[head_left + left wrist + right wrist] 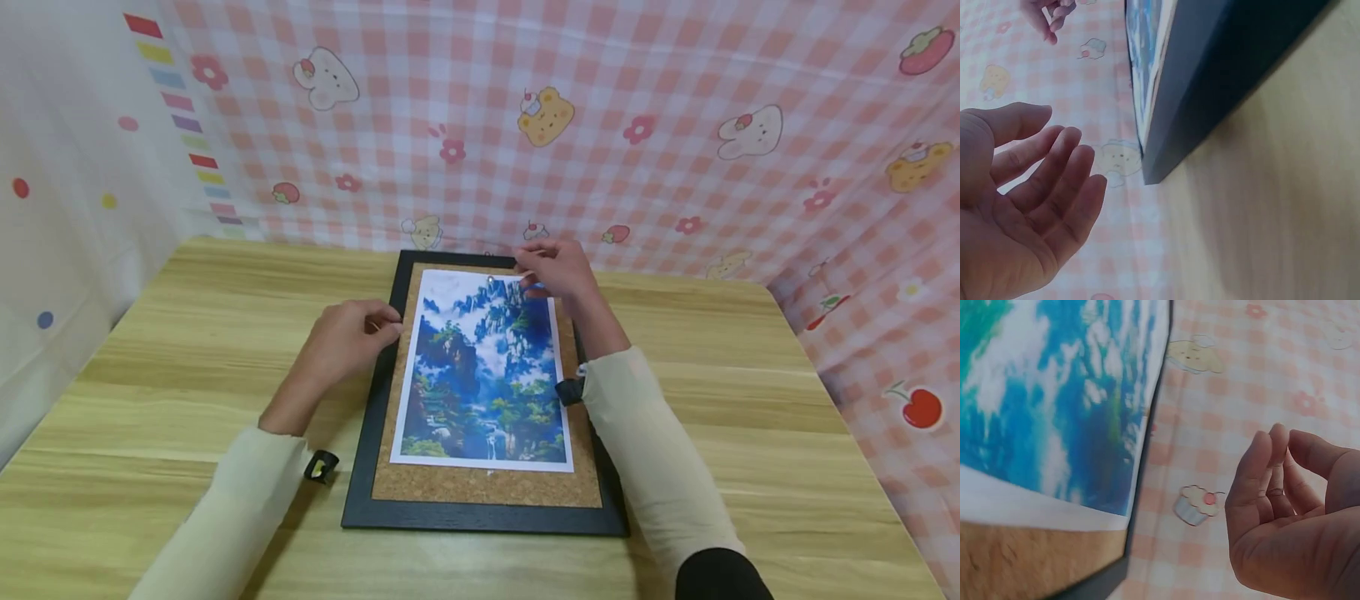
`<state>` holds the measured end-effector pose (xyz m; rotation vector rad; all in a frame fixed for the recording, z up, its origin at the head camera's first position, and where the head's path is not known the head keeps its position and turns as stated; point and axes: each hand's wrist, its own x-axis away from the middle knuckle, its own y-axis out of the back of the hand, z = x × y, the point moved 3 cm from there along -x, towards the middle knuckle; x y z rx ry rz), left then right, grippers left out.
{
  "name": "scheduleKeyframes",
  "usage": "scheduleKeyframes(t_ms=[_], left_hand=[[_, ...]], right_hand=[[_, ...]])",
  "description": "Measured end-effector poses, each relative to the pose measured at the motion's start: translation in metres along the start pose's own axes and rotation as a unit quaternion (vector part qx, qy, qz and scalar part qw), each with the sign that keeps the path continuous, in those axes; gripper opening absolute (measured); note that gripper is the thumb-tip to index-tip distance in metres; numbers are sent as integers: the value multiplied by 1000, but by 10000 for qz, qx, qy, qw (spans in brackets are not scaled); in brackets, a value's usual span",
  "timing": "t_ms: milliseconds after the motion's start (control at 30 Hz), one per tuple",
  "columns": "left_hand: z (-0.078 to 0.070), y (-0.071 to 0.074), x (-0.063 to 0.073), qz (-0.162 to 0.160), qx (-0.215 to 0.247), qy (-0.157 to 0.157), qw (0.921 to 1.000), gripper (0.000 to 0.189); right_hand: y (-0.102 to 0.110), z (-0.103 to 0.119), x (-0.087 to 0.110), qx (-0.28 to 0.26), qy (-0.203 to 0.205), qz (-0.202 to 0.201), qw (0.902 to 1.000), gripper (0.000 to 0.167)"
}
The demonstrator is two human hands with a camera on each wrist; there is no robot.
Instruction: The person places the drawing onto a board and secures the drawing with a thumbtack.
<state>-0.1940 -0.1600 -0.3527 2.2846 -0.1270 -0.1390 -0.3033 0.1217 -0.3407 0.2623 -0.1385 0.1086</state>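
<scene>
A printed landscape picture (pixel 487 375) of blue mountains, trees and mist lies on a cork board (pixel 420 486) with a black frame (pixel 487 517). Near the picture's top middle shows a small shiny spot (pixel 491 280), too small to identify. My left hand (pixel 348 337) is at the frame's left side, fingers loosely bent; in the left wrist view nothing is in it. Over the picture's top right corner is my right hand (pixel 555 271), hiding that corner. Its thumb and fingertips (pixel 1279 431) come close together; whether they pinch something tiny I cannot tell.
The board lies on a wood-grain table (pixel 750 417). Behind it hangs a pink checked cloth (pixel 465 100) with cartoon prints, close to the frame's far edge. A white dotted curtain (pixel 67 167) is at the left. Small black devices (pixel 321 467) sit on both wrists.
</scene>
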Motion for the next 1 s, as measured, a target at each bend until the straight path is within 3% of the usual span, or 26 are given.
scheduleKeyframes(t_ms=[333, 467, 767, 1000], left_hand=[[-7, 13, 1, -382, -81, -123, 9992, 26], [-11, 14, 2, -348, -44, -318, 9989, 30], [-23, 16, 6, -183, -201, -790, 9965, 43], [-21, 17, 12, -152, -434, -982, 9941, 51]], right_hand=[[10, 16, 23, 289, 656, -42, 9974, 36], [11, 18, 32, 458, 1043, 22, 9935, 38], [16, 20, 55, 1120, 2446, 112, 9631, 38], [23, 9, 69, 1532, 2721, -28, 9500, 40]])
